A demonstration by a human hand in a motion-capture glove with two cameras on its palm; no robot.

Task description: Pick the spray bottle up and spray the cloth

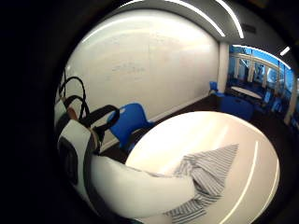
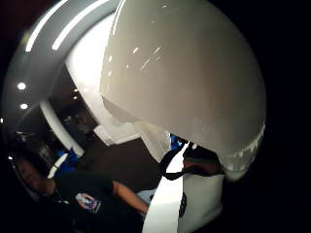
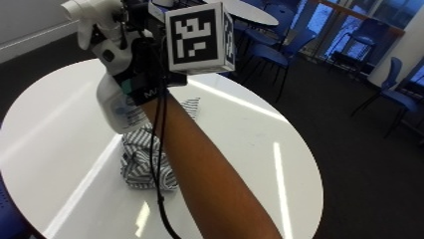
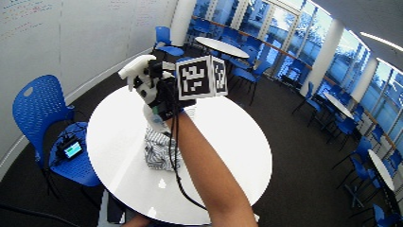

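Upper left of the frame, the grip (image 3: 136,55) clasps the spray bottle (image 3: 118,97) by its neck; light, smooth plastic above soft cloth (image 3: 149,159)

Right hand (image 3: 142,59): black glove, covering down to the wrist, small white lettering on the cuff edge. Forearm below the cuff bare, no sleeve visible. White plastic housing with a dark inset panel strapped to the palm, on the little-finger side of the grip. Thin black straps and loops arch up from that housing; one wider black band crosses beside it. Thumb side shows a white plastic piece and a black strap.
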